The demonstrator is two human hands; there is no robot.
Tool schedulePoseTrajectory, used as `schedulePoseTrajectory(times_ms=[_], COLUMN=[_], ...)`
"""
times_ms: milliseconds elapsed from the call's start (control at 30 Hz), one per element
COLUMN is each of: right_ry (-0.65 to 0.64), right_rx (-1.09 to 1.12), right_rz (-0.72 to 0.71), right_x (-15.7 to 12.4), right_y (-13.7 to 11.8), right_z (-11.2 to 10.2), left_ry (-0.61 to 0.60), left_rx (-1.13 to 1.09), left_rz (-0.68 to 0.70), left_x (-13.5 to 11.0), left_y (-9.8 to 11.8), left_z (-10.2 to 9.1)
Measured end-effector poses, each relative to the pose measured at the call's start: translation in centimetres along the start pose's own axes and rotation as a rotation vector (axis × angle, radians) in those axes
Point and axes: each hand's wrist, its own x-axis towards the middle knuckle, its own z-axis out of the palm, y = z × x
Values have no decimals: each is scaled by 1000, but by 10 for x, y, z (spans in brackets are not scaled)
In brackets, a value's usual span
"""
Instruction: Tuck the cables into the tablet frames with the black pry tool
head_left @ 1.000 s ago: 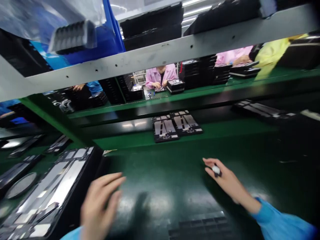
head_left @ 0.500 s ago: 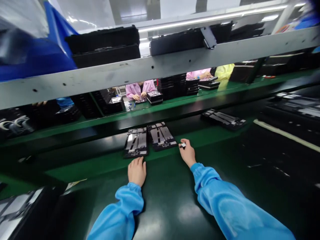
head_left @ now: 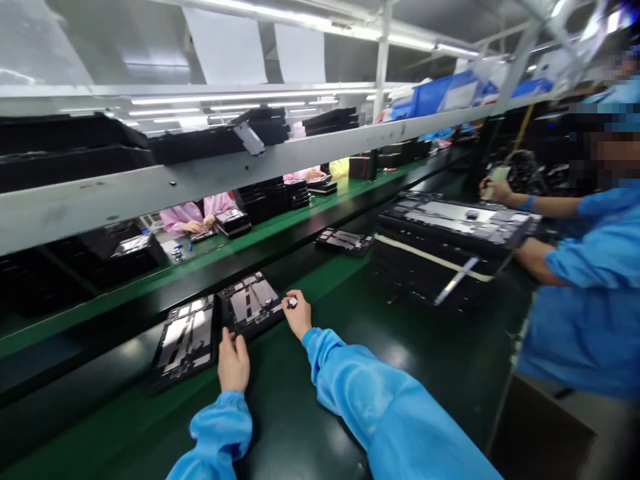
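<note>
Two opened tablet-like devices with silver panels and black frames lie side by side on the green bench. My left hand (head_left: 233, 363) is open, its fingers stretched toward the gap between the left device (head_left: 187, 340) and the right device (head_left: 254, 300). Whether the fingertips touch either one, I cannot tell. At the right device's near right corner, my right hand (head_left: 300, 319) is closed in a pinch. It grips a small white-and-black part (head_left: 292, 303), too small to name more exactly.
Another opened device (head_left: 344, 241) lies farther back on the bench. To the right, a tall black stack (head_left: 425, 267) carries open devices and a pale strip. A co-worker in blue sleeves (head_left: 595, 220) works behind it. A metal shelf rail (head_left: 310, 143) crosses above.
The view has swung to the right, bringing the co-worker and stack into sight. My left hand has shifted to the gap between the devices, and my right hand has come closer to the right device.
</note>
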Motion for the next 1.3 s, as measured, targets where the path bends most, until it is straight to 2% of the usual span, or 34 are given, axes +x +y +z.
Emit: schedulePoseTrajectory(times_ms=[100, 200, 267, 367, 433, 500, 600, 700, 800, 933, 1067, 1167, 1300], right_ry=[-60, -198, -329, -531, -625, -695, -716, -650, -584, -727, -824, -809, -808], right_rx=[68, 97, 97, 102, 108, 100, -19, -120, -143, -91, -30, 52, 71], right_rz=[-26, -58, -79, -118, -122, -126, -134, -188, -287, -433, -452, -433, -429], right_x=[-33, -79, -113, -159, -182, -197, -204, -209, -221, -239, -245, -245, -245], right_y=[3, 13, 19, 21, 20, 20, 19, 11, -7, -34, -42, -36, -30], right_z=[-27, -69, -100, -138, -153, -162, -166, -167, -160, -129, -98, -91, -94], left_ry=[-56, -195, -309, -427, -437, -428, -425, -430, -411, -355, -314, -316, -343], left_rx=[-84, -157, -203, -243, -241, -234, -218, -181, -145, -111, -170, -219, -288], left_rz=[-33, 0, 48, 106, 87, 48, 37, 70, 112, 229, 254, 213, 138], left_x=[-14, -46, -80, -144, -188, -221, -241, -239, -233, -228, -229, -231, -233], left_y=[-6, -11, -16, -19, -15, -7, 5, 13, 23, 33, 34, 35, 36], left_z=[-16, -39, -58, -91, -110, -123, -136, -150, -159, -151, -140, -139, -140])
